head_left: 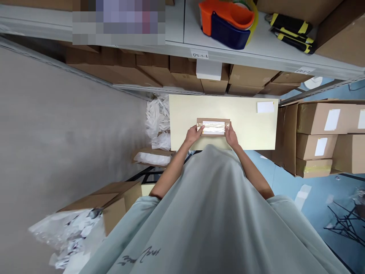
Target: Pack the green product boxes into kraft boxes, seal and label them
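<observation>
A small flat cardboard box (213,120) with a white label (213,128) under clear shiny tape is held over the pale yellow tabletop (242,139). My left hand (194,134) grips its left end, with the thumb on top. At the opposite end my right hand (231,136) holds the box the same way, its thumb along the top edge. The fingers beneath the box are hidden. Near the table's far right corner lies a white slip of paper (265,107).
A shelf above holds an orange and blue tape dispenser (228,24) and several black-and-yellow utility knives (293,32). Brown boxes (182,72) line the level below. Stacked cartons (316,144) stand at right. Plastic bags (158,118) and an open carton (114,198) are at left.
</observation>
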`<state>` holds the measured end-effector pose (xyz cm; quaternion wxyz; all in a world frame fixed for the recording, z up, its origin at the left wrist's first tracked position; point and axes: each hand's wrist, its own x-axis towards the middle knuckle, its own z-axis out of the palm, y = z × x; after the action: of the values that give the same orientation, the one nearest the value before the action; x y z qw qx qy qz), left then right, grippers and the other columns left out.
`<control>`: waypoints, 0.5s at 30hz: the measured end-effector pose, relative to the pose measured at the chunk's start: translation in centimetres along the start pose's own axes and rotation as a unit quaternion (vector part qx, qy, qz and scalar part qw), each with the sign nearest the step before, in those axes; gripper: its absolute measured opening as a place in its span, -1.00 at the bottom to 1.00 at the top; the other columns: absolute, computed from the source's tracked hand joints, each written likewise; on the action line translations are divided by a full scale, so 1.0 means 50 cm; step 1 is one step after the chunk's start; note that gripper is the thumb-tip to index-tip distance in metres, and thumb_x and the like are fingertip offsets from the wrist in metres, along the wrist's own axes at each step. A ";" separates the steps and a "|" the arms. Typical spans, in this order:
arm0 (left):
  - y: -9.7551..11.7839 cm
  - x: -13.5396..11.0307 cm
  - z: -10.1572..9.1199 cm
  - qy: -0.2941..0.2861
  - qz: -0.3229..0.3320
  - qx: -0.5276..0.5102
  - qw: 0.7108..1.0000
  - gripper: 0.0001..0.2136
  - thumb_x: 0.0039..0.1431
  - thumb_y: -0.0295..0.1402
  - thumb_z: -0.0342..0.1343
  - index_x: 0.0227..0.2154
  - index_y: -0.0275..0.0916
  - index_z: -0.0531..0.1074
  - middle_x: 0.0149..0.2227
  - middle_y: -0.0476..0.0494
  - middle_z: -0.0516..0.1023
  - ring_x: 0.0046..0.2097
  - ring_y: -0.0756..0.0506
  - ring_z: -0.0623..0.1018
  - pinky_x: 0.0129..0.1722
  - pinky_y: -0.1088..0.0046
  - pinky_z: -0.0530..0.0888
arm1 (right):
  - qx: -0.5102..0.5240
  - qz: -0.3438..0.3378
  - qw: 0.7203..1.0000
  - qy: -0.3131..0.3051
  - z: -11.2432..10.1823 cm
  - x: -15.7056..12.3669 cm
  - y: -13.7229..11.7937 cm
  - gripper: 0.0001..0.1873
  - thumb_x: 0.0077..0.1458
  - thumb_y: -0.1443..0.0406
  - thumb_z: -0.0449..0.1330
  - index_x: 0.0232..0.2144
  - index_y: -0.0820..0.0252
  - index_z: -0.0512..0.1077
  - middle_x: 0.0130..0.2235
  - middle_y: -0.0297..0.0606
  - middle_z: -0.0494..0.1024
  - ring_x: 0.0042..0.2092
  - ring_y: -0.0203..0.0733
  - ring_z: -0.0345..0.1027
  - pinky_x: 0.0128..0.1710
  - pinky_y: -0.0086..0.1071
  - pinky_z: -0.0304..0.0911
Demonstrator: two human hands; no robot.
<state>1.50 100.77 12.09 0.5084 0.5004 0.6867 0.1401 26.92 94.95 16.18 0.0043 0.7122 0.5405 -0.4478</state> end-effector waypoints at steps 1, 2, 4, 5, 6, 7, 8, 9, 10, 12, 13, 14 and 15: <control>-0.001 -0.001 -0.006 0.006 0.004 -0.012 1.000 -0.65 0.33 0.04 0.34 -0.30 -0.17 0.59 -0.28 -0.23 0.71 -0.07 -0.26 0.66 0.02 0.31 0.53 | 0.038 0.019 0.996 0.074 0.007 0.000 0.008 -0.12 0.57 -0.11 -0.29 0.60 0.40 0.07 0.52 0.25 0.34 0.51 0.12 0.24 0.42 -0.12 0.28; -0.001 -0.003 -0.010 0.018 0.006 -0.020 1.000 -0.66 0.36 0.02 0.32 -0.22 -0.19 0.62 -0.18 -0.25 0.74 -0.04 -0.24 0.67 0.05 0.32 0.54 | 0.074 0.029 0.986 0.145 0.014 0.000 0.016 -0.15 0.57 -0.08 -0.26 0.56 0.41 0.15 0.51 0.28 0.35 0.47 0.13 0.29 0.40 -0.09 0.30; 0.000 -0.010 -0.017 0.037 0.005 -0.019 0.999 -0.70 0.40 -0.09 0.28 -0.05 -0.23 0.65 0.01 -0.28 0.75 0.03 -0.22 0.68 0.12 0.32 0.56 | 0.126 0.018 0.964 0.234 0.029 -0.001 0.030 -0.22 0.56 -0.09 -0.17 0.39 0.37 0.41 0.37 0.28 0.49 0.33 0.16 0.41 0.32 -0.03 0.38; 0.001 -0.014 -0.019 0.037 0.002 -0.010 0.999 -0.71 0.40 -0.16 0.26 0.00 -0.24 0.66 0.07 -0.28 0.75 0.04 -0.21 0.69 0.14 0.31 0.57 | 0.137 0.005 0.958 0.250 0.035 -0.001 0.035 -0.26 0.55 -0.11 -0.12 0.26 0.33 0.52 0.25 0.24 0.58 0.23 0.16 0.46 0.27 0.00 0.42; 0.002 -0.018 -0.021 0.031 0.002 0.001 1.000 -0.72 0.39 -0.23 0.25 0.03 -0.24 0.68 0.09 -0.26 0.75 0.03 -0.20 0.70 0.16 0.30 0.58 | 0.140 -0.005 0.956 0.258 0.038 -0.002 0.040 -0.31 0.53 -0.11 -0.07 0.12 0.29 0.59 0.13 0.19 0.63 0.14 0.15 0.48 0.22 0.01 0.44; 0.002 -0.022 -0.024 0.024 0.006 0.011 1.000 -0.72 0.37 -0.28 0.25 0.05 -0.24 0.69 0.10 -0.25 0.75 0.02 -0.19 0.71 0.17 0.29 0.60 | 0.139 -0.010 0.955 0.260 0.039 -0.002 0.043 -0.36 0.52 -0.10 -0.03 0.02 0.26 0.62 0.04 0.14 0.66 0.06 0.13 0.49 0.18 0.01 0.46; 0.001 -0.025 -0.026 0.020 0.016 0.018 1.000 -0.71 0.35 -0.31 0.25 0.06 -0.24 0.70 0.09 -0.24 0.75 0.00 -0.19 0.72 0.17 0.28 0.61 | 0.135 -0.012 0.956 0.259 0.037 -0.003 0.045 -0.41 0.51 -0.08 0.01 -0.04 0.24 0.64 -0.02 0.09 0.67 0.00 0.10 0.50 0.15 -0.01 0.47; 0.001 -0.027 -0.030 0.018 0.031 0.018 0.999 -0.71 0.35 -0.33 0.26 0.06 -0.23 0.71 0.09 -0.23 0.75 -0.02 -0.18 0.73 0.16 0.28 0.63 | 0.132 -0.012 0.957 0.256 0.034 -0.003 0.047 -0.46 0.50 -0.04 0.04 -0.07 0.23 0.64 -0.04 0.06 0.67 -0.05 0.06 0.51 0.13 -0.03 0.47; 0.000 -0.028 -0.035 0.020 0.050 0.013 0.998 -0.70 0.35 -0.34 0.26 0.07 -0.24 0.71 0.11 -0.23 0.74 -0.03 -0.17 0.73 0.16 0.27 0.65 | 0.130 -0.013 0.959 0.252 0.029 -0.004 0.047 -0.52 0.48 0.00 0.08 -0.07 0.22 0.64 -0.03 0.03 0.67 -0.09 0.02 0.52 0.11 -0.06 0.48; -0.001 -0.026 -0.045 0.025 0.092 -0.011 0.995 -0.71 0.35 -0.36 0.27 0.08 -0.24 0.71 0.16 -0.24 0.71 -0.02 -0.15 0.74 0.18 0.27 0.66 | 0.129 -0.016 0.962 0.241 0.021 -0.007 0.044 -0.64 0.43 0.09 0.16 -0.06 0.20 0.63 0.01 0.00 0.68 -0.14 -0.03 0.55 0.07 -0.12 0.49; -0.002 -0.024 -0.050 0.027 0.111 -0.023 0.993 -0.70 0.34 -0.38 0.28 0.08 -0.24 0.71 0.19 -0.23 0.70 -0.01 -0.14 0.74 0.21 0.26 0.66 | 0.127 -0.012 0.963 0.236 0.019 -0.008 0.041 -0.70 0.40 0.14 0.18 -0.06 0.20 0.61 0.03 -0.01 0.68 -0.14 -0.04 0.57 0.06 -0.14 0.50; -0.004 -0.022 -0.056 0.030 0.124 -0.030 0.991 -0.70 0.33 -0.41 0.28 0.08 -0.24 0.71 0.20 -0.22 0.69 0.01 -0.14 0.74 0.23 0.25 0.66 | 0.125 -0.003 0.965 0.229 0.019 -0.010 0.037 -0.75 0.37 0.19 0.20 -0.06 0.19 0.60 0.05 -0.02 0.68 -0.13 -0.05 0.60 0.06 -0.15 0.51; -0.006 -0.019 -0.061 0.033 0.131 -0.031 0.990 -0.70 0.32 -0.43 0.29 0.08 -0.23 0.71 0.19 -0.21 0.69 0.02 -0.14 0.74 0.25 0.24 0.66 | 0.122 0.009 0.968 0.221 0.022 -0.011 0.032 -0.79 0.35 0.23 0.21 -0.07 0.19 0.57 0.05 -0.02 0.69 -0.11 -0.05 0.62 0.07 -0.17 0.51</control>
<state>-1.22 100.80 13.75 0.4781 0.5652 0.6270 0.2427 27.44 93.31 15.13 -0.1982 0.7935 0.4627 -0.3419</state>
